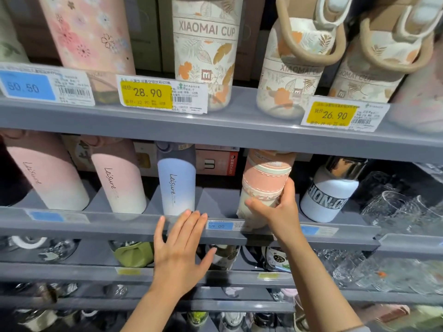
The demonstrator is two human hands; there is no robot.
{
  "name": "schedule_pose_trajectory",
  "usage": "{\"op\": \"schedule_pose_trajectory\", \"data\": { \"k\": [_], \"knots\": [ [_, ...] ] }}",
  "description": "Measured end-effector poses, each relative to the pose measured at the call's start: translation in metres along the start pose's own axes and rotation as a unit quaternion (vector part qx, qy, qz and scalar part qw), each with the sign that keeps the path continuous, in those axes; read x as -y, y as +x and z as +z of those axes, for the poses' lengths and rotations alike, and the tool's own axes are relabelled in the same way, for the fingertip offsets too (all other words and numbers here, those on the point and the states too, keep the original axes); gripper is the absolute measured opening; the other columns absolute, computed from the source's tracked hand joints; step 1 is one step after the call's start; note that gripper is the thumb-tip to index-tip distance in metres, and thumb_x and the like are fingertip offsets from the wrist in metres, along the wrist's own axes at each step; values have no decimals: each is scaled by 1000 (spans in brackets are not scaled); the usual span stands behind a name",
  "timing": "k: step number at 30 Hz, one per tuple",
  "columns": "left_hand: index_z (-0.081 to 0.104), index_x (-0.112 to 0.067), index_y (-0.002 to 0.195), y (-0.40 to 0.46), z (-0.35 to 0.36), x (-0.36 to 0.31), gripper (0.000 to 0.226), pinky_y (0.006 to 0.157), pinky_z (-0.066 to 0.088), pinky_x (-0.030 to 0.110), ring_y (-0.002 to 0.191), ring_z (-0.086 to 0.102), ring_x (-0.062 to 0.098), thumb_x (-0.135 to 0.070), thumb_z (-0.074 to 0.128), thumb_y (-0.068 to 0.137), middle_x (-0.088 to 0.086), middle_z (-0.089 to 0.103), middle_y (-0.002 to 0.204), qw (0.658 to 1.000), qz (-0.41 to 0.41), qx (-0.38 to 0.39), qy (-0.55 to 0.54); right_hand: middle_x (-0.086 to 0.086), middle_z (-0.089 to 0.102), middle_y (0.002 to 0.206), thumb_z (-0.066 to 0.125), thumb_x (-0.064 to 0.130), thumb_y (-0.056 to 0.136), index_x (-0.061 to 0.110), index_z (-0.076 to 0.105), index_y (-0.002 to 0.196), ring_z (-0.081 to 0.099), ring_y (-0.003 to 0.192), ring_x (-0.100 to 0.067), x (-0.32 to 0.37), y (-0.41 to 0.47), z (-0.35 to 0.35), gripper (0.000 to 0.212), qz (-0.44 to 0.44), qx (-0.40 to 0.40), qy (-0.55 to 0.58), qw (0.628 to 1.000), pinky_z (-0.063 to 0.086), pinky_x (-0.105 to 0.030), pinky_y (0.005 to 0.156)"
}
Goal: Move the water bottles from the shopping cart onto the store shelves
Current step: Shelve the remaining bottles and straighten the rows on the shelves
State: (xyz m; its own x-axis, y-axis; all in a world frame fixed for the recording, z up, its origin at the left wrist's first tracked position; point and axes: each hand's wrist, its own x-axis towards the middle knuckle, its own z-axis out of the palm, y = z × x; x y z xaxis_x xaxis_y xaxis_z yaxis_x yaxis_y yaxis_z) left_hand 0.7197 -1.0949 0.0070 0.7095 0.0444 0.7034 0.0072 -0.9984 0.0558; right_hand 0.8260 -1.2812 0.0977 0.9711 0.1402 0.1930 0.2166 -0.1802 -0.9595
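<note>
View from the head camera onto tiered grey store shelves. On the middle shelf (100,224), from the left, stand two pink-to-white bottles lettered "Leisure" (48,173), (119,180), then a blue-to-white bottle with the same lettering (176,185), each leaning back in its own grey divider bay. The left hand (179,245) lies flat with fingers straight and spread, fingertips resting on the front rail of that shelf just below the blue bottle; it holds nothing. To its right a blue price tag reading 59.00 (220,225) sits in the rail. Beside the tag, the right hand (279,209) grips the pink-and-cream water bottle (265,180), thumb in front and fingers curled round its lower body; the bottle stands tilted in the bay between the blue bottle and a white bottle with a chrome cap (329,190), its foot behind the rail and its top just under the shelf above. Further right are clear glasses (393,207). The upper shelf carries leaf-printed "XIAOMAI CUP" bottles (206,51) and yellow price tags. The step in hand appears to be the seating of one bottle in its bay. The next move probably calls for settling its base flat and releasing the grip without knocking the neighbours. The shopping cart is out of view.
</note>
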Motion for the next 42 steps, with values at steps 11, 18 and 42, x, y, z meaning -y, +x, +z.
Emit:
{"op": "schedule_pose_trajectory", "data": {
  "k": [11, 18, 42],
  "knots": [
    [55, -15, 133, -1, 2, 5, 60, 113, 22, 56, 131, 43, 15, -41, 61, 80, 0, 57, 134, 1000, 14, -18, -7, 11, 52, 123, 83, 43, 54, 47, 34, 119, 54, 113, -10, 0, -3, 10, 82, -11, -27, -43, 999, 48, -35, 95],
    [51, -16, 135, -2, 4, 6, 62, 114, 20, 55, 132, 42, 15, -42, 61, 79, 1, 56, 135, 1000, 19, -12, 2, 8, 52, 126, 89, 34, 60, 26, 36, 135, 53, 116, -14, -5, -1, 10, 92, -8, -51, -68, 996, 48, -41, 97],
    [43, -16, 137, -2, 5, 3, 67, 113, 19, 56, 133, 39, 17, -48, 55, 80, -2, 45, 138, 1000, 11, 6, 10, 12, 53, 123, 86, 36, 65, 39, 30, 126, 54, 112, -9, -3, -5, 14, 82, -34, -24, -110, 993, 50, -38, 95]
  ]
}}
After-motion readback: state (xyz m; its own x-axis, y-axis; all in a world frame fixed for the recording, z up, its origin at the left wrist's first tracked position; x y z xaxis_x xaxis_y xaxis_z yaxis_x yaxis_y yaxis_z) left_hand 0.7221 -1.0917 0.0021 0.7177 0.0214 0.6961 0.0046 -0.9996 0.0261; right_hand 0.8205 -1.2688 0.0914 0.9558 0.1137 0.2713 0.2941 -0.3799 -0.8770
